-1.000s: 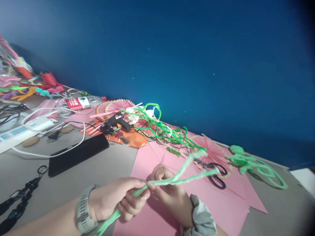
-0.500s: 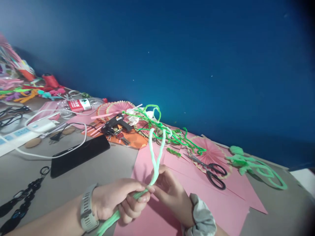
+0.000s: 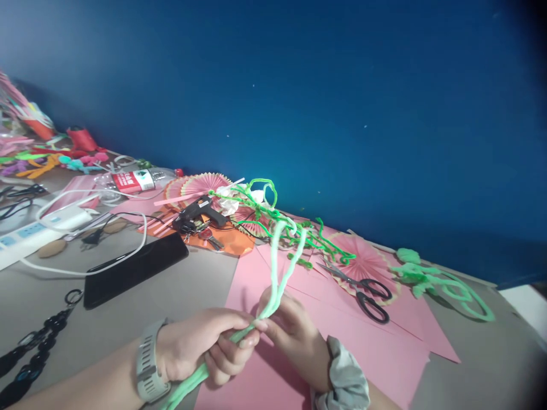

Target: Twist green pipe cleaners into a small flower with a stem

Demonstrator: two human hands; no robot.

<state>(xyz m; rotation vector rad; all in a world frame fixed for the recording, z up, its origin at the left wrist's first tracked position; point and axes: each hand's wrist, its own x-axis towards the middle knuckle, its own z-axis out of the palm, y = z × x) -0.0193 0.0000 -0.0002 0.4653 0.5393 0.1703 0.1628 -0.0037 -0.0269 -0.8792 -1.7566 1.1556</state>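
Observation:
My left hand (image 3: 213, 344) is wrapped round a bundle of light green pipe cleaners (image 3: 276, 279), whose lower ends stick out below my fist near the watch strap. Just above the left thumb, my right hand (image 3: 294, 336) pinches the same bundle between thumb and fingertips. Beyond my hands the pipe cleaners part into two strands that rise and spread, their tips bent over. Pink paper sheets (image 3: 363, 364) lie beneath both hands. Part of the right fingers is hidden behind the strands.
Scissors (image 3: 371, 296) and tangled green pipe cleaners (image 3: 448, 285) lie to the right. A glue gun (image 3: 199, 215) rests on orange paper (image 3: 237, 244) behind my hands. On the left are a black phone (image 3: 137, 267), a power strip (image 3: 47, 230) and a plastic bottle (image 3: 137, 181). A blue wall (image 3: 299, 114) rises behind.
The two upper strands have swung to the right and stand further apart near their tips. Both hands keep their grip in nearly the same place. The view has shifted slightly.

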